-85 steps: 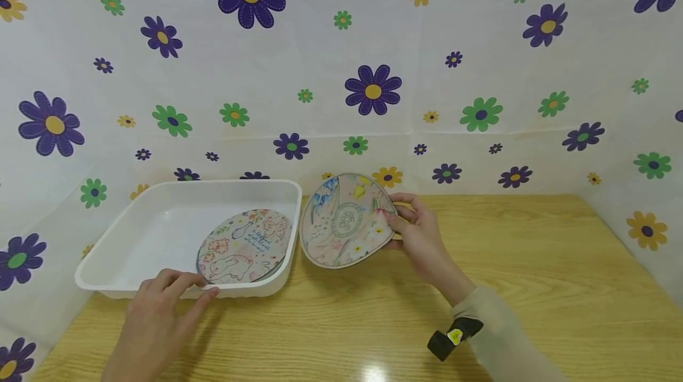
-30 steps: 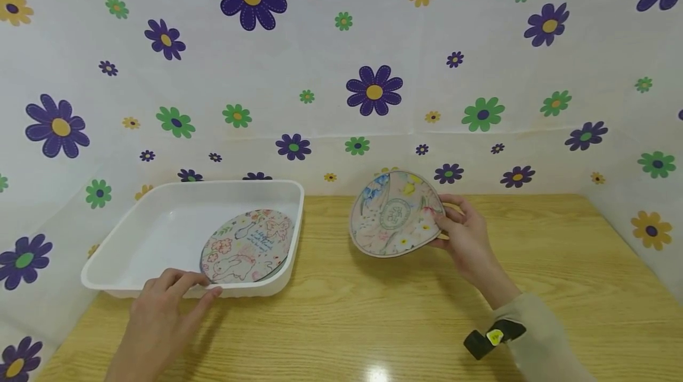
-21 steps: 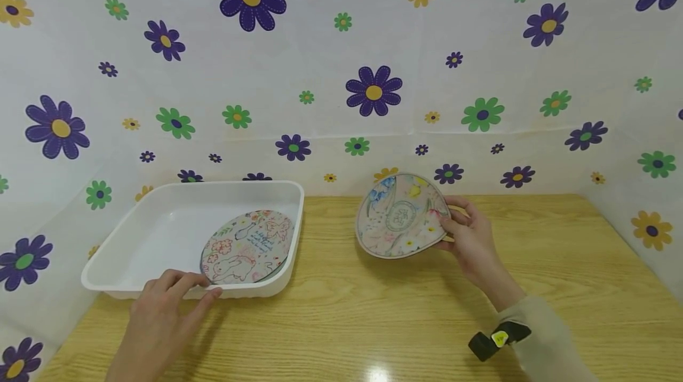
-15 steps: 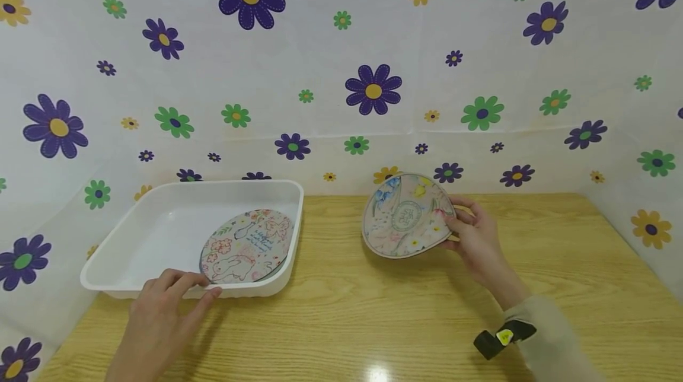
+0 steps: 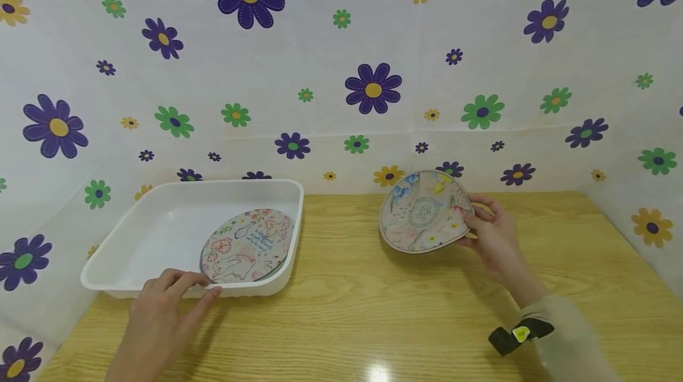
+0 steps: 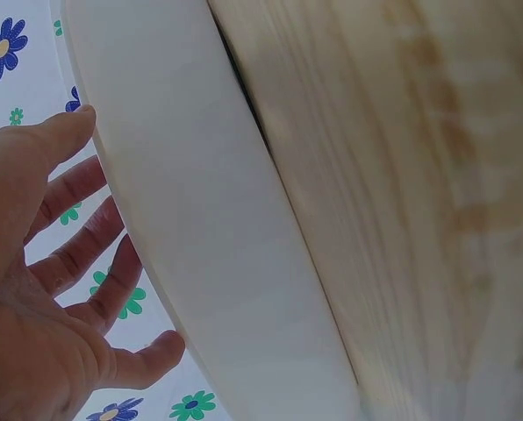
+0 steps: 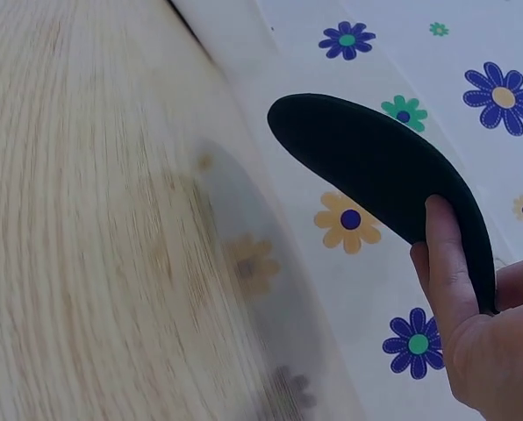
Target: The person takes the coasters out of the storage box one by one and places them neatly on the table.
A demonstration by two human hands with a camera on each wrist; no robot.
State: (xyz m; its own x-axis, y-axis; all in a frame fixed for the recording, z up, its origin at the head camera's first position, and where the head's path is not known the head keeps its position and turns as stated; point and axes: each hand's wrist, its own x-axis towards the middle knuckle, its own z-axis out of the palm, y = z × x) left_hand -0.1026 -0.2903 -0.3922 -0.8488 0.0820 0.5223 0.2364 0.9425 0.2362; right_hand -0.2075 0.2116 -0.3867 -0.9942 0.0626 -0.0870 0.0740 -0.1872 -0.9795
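Observation:
My right hand (image 5: pixel 496 242) pinches a round mouse pad (image 5: pixel 408 231) by its right edge, thumb on the printed face and fingers beneath. The pad has a pale pink print with flowers and is held tilted and bent above the table. Its plain black underside shows in the right wrist view, where the fingers (image 7: pixel 450 263) press on it. My left hand (image 5: pixel 160 311) grips the front rim of a white plastic tray (image 5: pixel 160 228), fingers over the rim and thumb outside. In the tray lies another round mouse pad (image 5: pixel 248 245) with a bunny drawing, leaning on the right end.
The tray stands on a wood-grain table (image 5: pixel 363 311) at the left. A white cloth (image 5: pixel 320 44) printed with flowers hangs behind the table and along both sides. A black strap (image 5: pixel 520 336) with a small box is worn on the right wrist.
My right hand has carried the flowered mouse pad rightward, away from the tray. The left hand stays on the tray rim, and the bunny mouse pad has not moved.

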